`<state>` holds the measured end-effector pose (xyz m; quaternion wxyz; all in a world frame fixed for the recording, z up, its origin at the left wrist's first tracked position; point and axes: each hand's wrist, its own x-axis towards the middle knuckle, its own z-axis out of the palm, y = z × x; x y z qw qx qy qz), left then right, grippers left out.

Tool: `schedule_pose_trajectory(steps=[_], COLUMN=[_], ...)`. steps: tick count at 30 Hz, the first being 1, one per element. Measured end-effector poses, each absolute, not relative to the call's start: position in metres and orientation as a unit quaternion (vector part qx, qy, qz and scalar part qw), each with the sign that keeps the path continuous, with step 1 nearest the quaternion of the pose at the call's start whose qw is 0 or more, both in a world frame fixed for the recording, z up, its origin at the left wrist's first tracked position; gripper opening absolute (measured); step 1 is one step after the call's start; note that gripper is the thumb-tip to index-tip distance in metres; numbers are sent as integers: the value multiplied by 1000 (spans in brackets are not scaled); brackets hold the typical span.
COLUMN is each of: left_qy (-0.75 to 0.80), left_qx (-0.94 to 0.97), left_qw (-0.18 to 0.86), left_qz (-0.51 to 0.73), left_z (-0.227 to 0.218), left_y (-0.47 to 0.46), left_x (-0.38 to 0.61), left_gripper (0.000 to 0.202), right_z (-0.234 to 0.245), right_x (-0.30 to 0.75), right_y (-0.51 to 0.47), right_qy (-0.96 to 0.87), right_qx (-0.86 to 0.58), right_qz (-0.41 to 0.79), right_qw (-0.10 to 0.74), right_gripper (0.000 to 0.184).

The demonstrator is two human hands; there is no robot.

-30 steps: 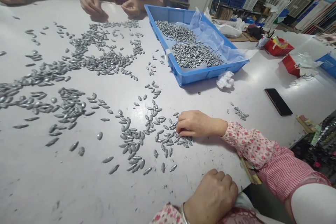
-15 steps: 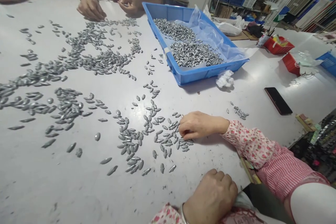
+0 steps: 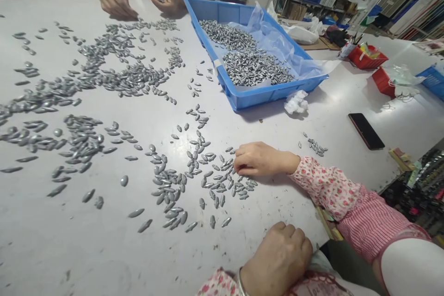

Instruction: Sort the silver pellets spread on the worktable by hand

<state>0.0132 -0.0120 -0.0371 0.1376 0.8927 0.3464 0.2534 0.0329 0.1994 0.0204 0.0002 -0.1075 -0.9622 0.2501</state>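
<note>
Several small grey oval metal pieces (image 3: 215,180) lie scattered on the white table (image 3: 104,249). My right hand (image 3: 258,159) rests on the right edge of this cluster with its fingers curled down onto the pieces; what they pinch is hidden. Down at the table's near edge, my left hand (image 3: 277,259) is closed in a fist with a bracelet at the wrist, and its inside is hidden. A few more pieces (image 3: 315,146) lie to the right of my right hand.
A blue tray (image 3: 263,95) holds heaps of the same pieces and a plastic bag. Larger piles (image 3: 114,76) spread across the left and far table. A co-worker's hands (image 3: 116,0) work at the far edge. A black phone (image 3: 366,130), crumpled tissue (image 3: 295,102) and red bins (image 3: 367,60) sit on the right.
My right hand has shifted slightly over the pieces, its fingers still curled. My left fist has stayed put. The co-worker's hands have moved among the far pieces.
</note>
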Motion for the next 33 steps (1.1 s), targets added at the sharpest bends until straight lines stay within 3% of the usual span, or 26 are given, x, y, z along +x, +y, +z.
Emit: schedule_pose_trajectory(steps=[9,17,23,29,33], left_qy=[345,335,343,343,341], left_qx=[893,904,890,891,892], left_qw=[136,150,139,143,148], left_qz=[257,220,266,261,257], left_z=[-35,-38,-32,-31,-31], left_y=[-12,-12,-11,-10,-11], left_x=[11,13,10,10,10], left_gripper=[32,28,31,32,31], right_z=[21,12,10,14,14], right_x=[33,31,22,21,15], right_y=[202,201,199,207,204], right_qy=[-955,-973,-956,-957,-950], right_qx=[-141,-118,-187,-184,-185], right_qz=[261,198,206,223,237], right_qw=[31,14,90,29,78], right_gripper=[6,25,16,13,10])
